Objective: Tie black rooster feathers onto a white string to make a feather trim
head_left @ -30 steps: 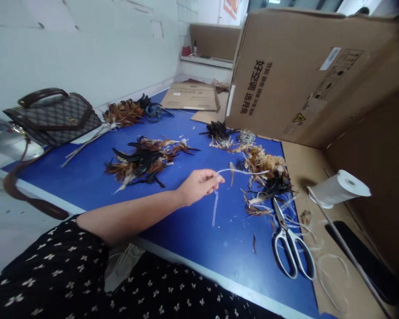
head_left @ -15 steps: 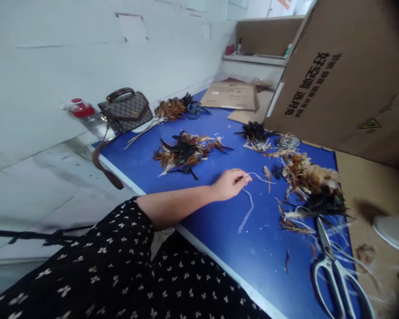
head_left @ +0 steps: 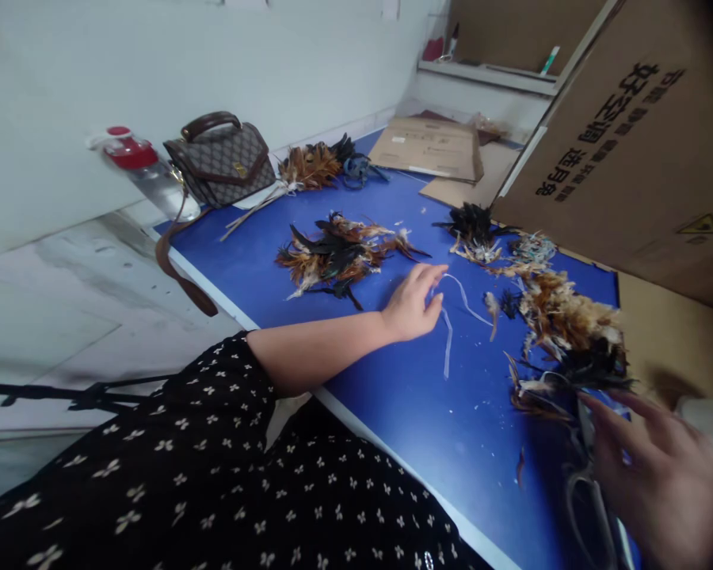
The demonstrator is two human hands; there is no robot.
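My left hand (head_left: 414,304) rests on the blue table, thumb and fingers apart. A thin white string (head_left: 467,299) curves past its fingertips, with another end on the table below the thumb. At the lower right, my right hand (head_left: 659,475) is blurred, fingers spread, over the scissors (head_left: 588,507). The scissors are partly hidden, and contact with them is unclear. Beyond my left hand lies a pile of black and brown feathers (head_left: 338,257). Tan feathers (head_left: 570,313) and black feathers (head_left: 597,366) are heaped just beyond my right hand.
At the far left stand a checked handbag (head_left: 226,166) and a red-capped bottle (head_left: 146,170). More brown feathers (head_left: 312,166) lie beside the bag. A large cardboard panel (head_left: 630,158) walls off the right, with flat cardboard (head_left: 428,146) at the back.
My right hand has come into view over the scissors. My left hand has gone from a pinch on the string to parted fingers. The camera view has shifted.
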